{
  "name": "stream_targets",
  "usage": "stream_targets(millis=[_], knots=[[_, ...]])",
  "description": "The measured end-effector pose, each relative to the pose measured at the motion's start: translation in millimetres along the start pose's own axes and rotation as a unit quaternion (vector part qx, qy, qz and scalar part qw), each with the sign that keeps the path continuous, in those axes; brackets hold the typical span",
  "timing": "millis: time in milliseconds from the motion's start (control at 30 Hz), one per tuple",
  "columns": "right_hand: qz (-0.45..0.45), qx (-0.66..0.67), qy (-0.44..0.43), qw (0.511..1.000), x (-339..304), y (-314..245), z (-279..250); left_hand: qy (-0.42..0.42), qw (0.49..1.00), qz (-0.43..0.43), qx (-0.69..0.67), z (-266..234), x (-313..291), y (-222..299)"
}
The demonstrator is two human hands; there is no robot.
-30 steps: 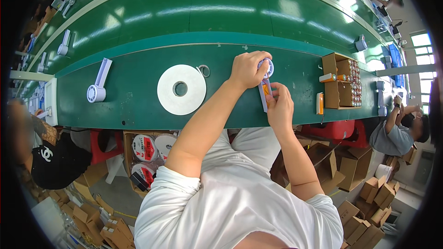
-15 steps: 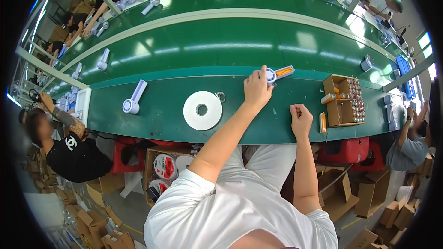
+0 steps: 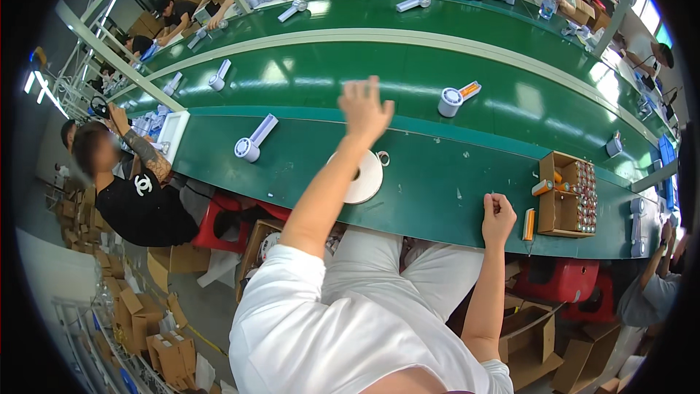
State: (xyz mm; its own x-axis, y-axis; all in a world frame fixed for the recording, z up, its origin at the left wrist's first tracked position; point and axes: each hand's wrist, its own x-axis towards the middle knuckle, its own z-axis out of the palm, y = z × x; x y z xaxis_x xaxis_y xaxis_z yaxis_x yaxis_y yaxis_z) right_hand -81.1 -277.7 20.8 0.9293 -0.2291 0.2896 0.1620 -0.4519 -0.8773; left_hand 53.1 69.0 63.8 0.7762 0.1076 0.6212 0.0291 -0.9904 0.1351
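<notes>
My left hand (image 3: 367,111) reaches out over the near edge of the green belt, empty, with its fingers spread. Below it, my left forearm partly covers a roll of white tape (image 3: 370,179). To the right of that hand, a white handheld fan (image 3: 450,103) lies on the belt, its handle uncovered with an orange cell inside. My right hand (image 3: 499,219) rests at the table's front edge with curled fingers; whether anything is in them is hidden. Near it lies an orange battery (image 3: 529,224). Another white fan (image 3: 249,148) lies on the table to the left.
A cardboard box (image 3: 558,226) of upright batteries stands at the right, with a few orange ones lying in its open side. More fans lie along the green belt (image 3: 313,66). A metal post (image 3: 120,58) rises at the left. Co-workers sit on both sides and across.
My left hand has let go of the fan with the orange cell and moved left. That fan now lies farther off, on the belt. My right hand stays curled; the whole view has shifted.
</notes>
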Motion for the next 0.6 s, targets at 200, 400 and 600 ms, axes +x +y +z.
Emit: stream_targets(millis=[200, 400, 600], knots=[[0.009, -0.032, -0.039, 0.999, 7, -17, -6, -0.096, 0.892, -0.293, 0.332, -90, -51, -176], [0.008, 0.0, -0.044, 0.999, 13, -21, 5, -0.208, 0.909, -0.286, 0.219, -112, -92, -248], [-0.012, -0.005, -0.005, 1.0, 7, -14, -2, -0.134, 0.959, -0.123, -0.219, -107, -46, -42]])
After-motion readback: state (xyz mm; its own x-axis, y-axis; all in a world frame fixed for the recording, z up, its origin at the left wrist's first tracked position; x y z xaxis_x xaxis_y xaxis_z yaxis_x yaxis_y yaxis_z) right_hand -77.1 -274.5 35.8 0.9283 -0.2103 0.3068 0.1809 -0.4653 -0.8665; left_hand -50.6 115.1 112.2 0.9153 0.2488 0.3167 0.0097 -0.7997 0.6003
